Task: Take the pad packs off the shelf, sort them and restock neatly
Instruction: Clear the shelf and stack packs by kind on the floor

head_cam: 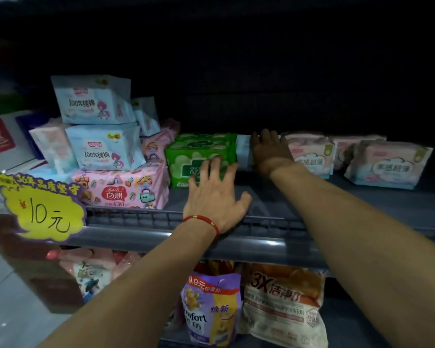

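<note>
My left hand (215, 195) lies flat with spread fingers on the grey shelf (377, 204), its fingertips touching the front of a green pad pack (186, 156). Further back, my right hand (269, 153) rests with straight fingers against a light blue pack (244, 150) wedged between the green pack and a pink-and-white pack (314, 154). Two more pink-and-white packs (389, 164) stand to the right. On the left a large pink pack (126, 189) carries two stacked blue packs (103, 101).
A yellow price sign (39, 209) hangs on the shelf's left front. A low wire rail (136, 217) runs along the shelf edge. Below hang a purple softener pouch (211, 307) and a white detergent pouch (284, 307). The shelf's back is dark.
</note>
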Motion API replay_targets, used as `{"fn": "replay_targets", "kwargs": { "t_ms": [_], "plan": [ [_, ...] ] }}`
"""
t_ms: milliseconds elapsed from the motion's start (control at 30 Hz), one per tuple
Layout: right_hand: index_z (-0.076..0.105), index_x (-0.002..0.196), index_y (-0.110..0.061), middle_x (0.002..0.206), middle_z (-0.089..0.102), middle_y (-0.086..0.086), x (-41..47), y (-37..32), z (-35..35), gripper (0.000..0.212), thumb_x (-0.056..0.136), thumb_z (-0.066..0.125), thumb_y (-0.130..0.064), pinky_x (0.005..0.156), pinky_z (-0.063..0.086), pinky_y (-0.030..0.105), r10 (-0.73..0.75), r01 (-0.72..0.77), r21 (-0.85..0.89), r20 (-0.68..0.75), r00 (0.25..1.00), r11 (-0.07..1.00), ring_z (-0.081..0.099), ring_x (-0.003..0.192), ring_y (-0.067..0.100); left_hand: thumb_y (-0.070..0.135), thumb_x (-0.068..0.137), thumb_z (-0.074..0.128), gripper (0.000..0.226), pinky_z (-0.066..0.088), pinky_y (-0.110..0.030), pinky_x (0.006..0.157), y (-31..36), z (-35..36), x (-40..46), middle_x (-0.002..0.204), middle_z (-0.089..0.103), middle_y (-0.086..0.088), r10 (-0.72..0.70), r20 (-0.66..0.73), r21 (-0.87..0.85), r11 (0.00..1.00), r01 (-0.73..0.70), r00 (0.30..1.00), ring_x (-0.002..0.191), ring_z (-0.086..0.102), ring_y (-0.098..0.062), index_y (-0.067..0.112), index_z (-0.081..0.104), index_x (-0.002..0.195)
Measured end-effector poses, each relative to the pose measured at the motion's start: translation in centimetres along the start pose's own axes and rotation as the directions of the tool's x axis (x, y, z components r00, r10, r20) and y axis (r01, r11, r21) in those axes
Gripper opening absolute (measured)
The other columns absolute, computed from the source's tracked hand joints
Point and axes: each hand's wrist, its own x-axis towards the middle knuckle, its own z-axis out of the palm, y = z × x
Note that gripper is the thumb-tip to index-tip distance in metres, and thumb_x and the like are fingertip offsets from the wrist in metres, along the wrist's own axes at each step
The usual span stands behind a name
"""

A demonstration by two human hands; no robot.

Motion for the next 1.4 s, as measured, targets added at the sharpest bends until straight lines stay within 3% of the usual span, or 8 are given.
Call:
{"fn": "replay_targets", "kwargs": {
  "t_ms": [133,333,567,700,833,1000,1200,1400],
  "plan": [
    [0.046,0.141,-0.008,0.139,0.044,0.016,-0.5,-0.4,-0.3,0.056,0.091,0.068,-0.020,0.106,0.033,0.046,0.033,-0.038,-0.059,-0.087,0.996,0.998,0.040,0.130,0.035,0.061,0.085,0.035,0.077,0.022,-0.056,0.117,0.1,-0.1,-0.1,0.164,0.014,-0.008,-0.014,-0.013,-0.002,1.000,0.014,1.000,0.150,0.009,-0.031,0.028,0.024,0.154],
    [0.046,0.133,-0.010,0.132,0.049,0.013,-4.8,0.4,-2.6,0.067,0.082,0.078,-0.040,0.092,0.037,0.042,0.050,-0.041,0.048,-0.206,0.977,0.998,0.042,0.122,0.034,0.057,0.081,0.043,0.080,0.025,-0.052,0.115,0.2,-0.8,-0.2,0.156,0.028,-0.011,-0.023,0.002,-0.089,0.996,0.023,1.000,0.145,0.017,-0.031,0.024,0.032,0.152],
    [0.054,0.129,-0.016,0.124,0.062,0.010,-12.4,2.2,-9.6,0.077,0.076,0.072,-0.067,0.095,0.035,0.047,0.173,-0.088,0.273,-0.302,0.937,0.958,0.046,0.124,0.036,0.046,0.077,0.062,0.070,0.039,-0.042,0.104,0.8,-4.4,-2.0,0.127,0.054,-0.007,-0.142,-0.203,-0.505,0.863,0.021,0.969,0.123,0.043,-0.027,0.018,0.049,0.139],
    [0.059,0.119,-0.024,0.104,0.064,-0.007,-17.6,0.9,-13.0,0.066,0.075,0.072,-0.072,0.088,0.046,0.041,0.186,-0.048,0.587,-0.177,0.966,0.808,0.059,0.108,0.020,0.043,0.084,0.079,0.063,0.048,-0.027,0.098,1.3,-8.0,-6.3,0.125,0.059,0.004,-0.270,-0.028,-0.874,0.473,0.107,0.962,0.114,0.057,-0.011,0.021,0.052,0.137],
    [0.071,0.098,-0.022,0.088,0.077,-0.007,-22.0,-3.6,-11.4,0.066,0.063,0.077,-0.078,0.083,0.061,0.044,0.070,-0.090,0.835,0.062,0.996,0.543,0.074,0.083,0.011,0.031,0.091,0.070,0.046,0.062,-0.041,0.085,0.1,-9.9,-13.1,0.120,0.073,-0.009,-0.261,0.248,-0.969,-0.055,0.242,0.933,0.103,0.073,-0.024,0.011,0.058,0.131],
    [0.077,0.097,-0.006,0.087,0.080,0.000,-27.1,-11.6,-4.9,0.053,0.080,0.080,-0.056,0.078,0.057,0.037,-0.142,-0.249,0.882,0.328,0.934,0.400,0.076,0.088,0.019,0.026,0.084,0.079,0.053,0.063,-0.045,0.076,-5.7,-7.5,-23.9,0.117,0.073,-0.017,-0.430,0.459,-0.888,-0.202,0.412,0.778,0.091,0.075,-0.027,0.006,0.059,0.128],
    [0.075,0.100,-0.016,0.095,0.076,-0.008,-32.5,-21.4,2.7,0.058,0.082,0.068,-0.071,0.073,0.049,0.027,-0.447,-0.220,0.828,0.478,0.756,0.515,0.069,0.089,0.008,0.023,0.088,0.075,0.038,0.058,-0.051,0.085,-12.7,-4.4,-36.1,0.112,0.075,-0.016,-0.544,0.626,-0.764,-0.280,0.582,0.559,0.092,0.072,-0.030,0.009,0.066,0.121],
    [0.068,0.110,-0.003,0.104,0.070,0.019,-34.2,-24.0,7.9,0.048,0.092,0.068,-0.048,0.086,0.053,0.048,-0.548,-0.024,0.765,0.482,0.684,0.644,0.065,0.097,0.037,0.020,0.091,0.073,0.028,0.057,-0.050,0.084,-17.5,0.9,-45.6,0.106,0.074,-0.018,-0.666,0.728,-0.596,-0.495,0.632,0.165,0.090,0.067,-0.033,0.005,0.068,0.114]
  ]
}}
